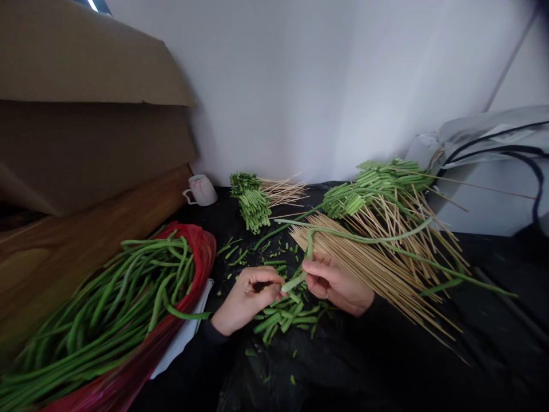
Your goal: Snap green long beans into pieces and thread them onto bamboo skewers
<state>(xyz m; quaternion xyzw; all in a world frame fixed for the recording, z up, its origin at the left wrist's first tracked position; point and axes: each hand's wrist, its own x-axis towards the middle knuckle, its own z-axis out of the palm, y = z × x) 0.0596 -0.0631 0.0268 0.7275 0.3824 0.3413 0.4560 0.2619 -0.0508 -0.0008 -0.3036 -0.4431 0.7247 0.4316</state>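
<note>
Between my two hands is a long green bean (294, 282), its near end pale and its length trailing up and away to the right. My left hand (251, 297) pinches the tip of that end with thumb and forefinger. A little farther along, my right hand (337, 281) grips the same bean between thumb and fingers. Below my hands lies a pile of short cut bean pieces (285, 317) on black plastic sheeting (257, 380). Loose wooden skewers (360, 252) are spread just beyond my right hand.
A red bag (205, 246) full of whole long beans (107, 309) stands at the left. Bundles of skewered bean pieces (254, 209) lie at the back, with more skewered beans (386, 180) at back right. A white mug (201, 190) stands near a cardboard box (94, 137).
</note>
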